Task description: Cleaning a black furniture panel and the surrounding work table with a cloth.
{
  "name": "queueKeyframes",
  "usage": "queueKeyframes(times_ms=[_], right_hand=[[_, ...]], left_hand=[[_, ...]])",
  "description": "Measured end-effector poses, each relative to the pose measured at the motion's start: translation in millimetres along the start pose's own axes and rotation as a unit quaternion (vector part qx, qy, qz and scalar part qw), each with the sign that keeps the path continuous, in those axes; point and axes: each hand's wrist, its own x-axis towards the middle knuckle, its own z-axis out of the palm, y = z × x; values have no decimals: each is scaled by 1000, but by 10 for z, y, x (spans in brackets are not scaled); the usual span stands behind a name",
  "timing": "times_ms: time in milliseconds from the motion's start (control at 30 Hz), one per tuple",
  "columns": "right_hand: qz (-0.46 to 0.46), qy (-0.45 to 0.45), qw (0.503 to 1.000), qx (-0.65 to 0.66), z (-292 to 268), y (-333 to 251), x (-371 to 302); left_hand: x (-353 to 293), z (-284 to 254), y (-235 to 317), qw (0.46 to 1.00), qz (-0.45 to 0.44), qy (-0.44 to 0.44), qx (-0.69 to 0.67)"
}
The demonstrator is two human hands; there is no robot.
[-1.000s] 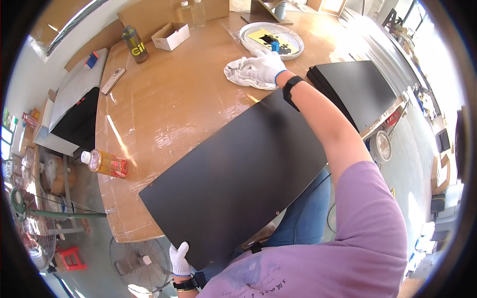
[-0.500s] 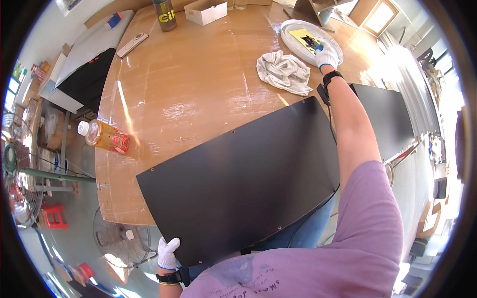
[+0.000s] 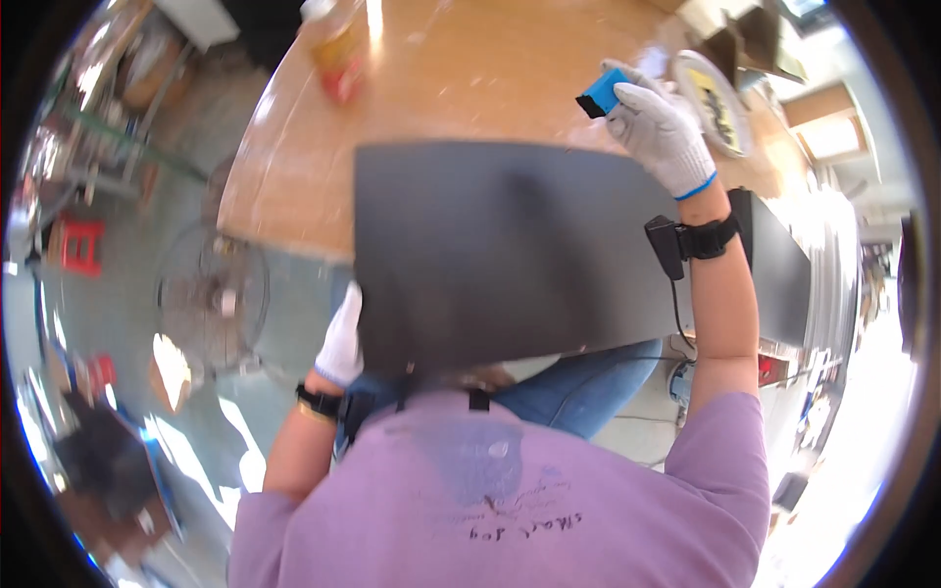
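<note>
With the right forearm (image 3: 723, 304) extended forward, the blue block (image 3: 610, 86) is gripped by the right hand (image 3: 659, 137) above the table (image 3: 470, 78), while the black panel (image 3: 470, 245), overhanging the table's near edge, is touched at its left edge by the left hand (image 3: 343, 338), partly hidden, whose grip cannot be determined.

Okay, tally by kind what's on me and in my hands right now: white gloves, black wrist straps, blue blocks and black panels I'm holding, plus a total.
White gloves: 2
Black wrist straps: 2
Blue block with a black end: 1
Large black panel: 1
Total: 6
</note>
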Motion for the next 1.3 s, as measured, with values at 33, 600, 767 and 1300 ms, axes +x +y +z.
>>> queueKeyframes(times_ms=[33, 600, 767, 1300], right_hand=[[12, -44, 997, -62, 240, 89, -164], [-88, -502, 693, -510, 2513, 1505, -817], [-49, -543, 623, -560, 2720, 1623, -771], [-12, -635, 391, -666, 3201, 1862, -843]], left_hand=[[-174, 53, -31, 991, -64, -79, -91], [-194, -766, -863, 935, -104, -230, -249], [-216, -732, -868, 940, -68, -240, -231], [-195, -830, -932, 933, 164, -281, 155]])
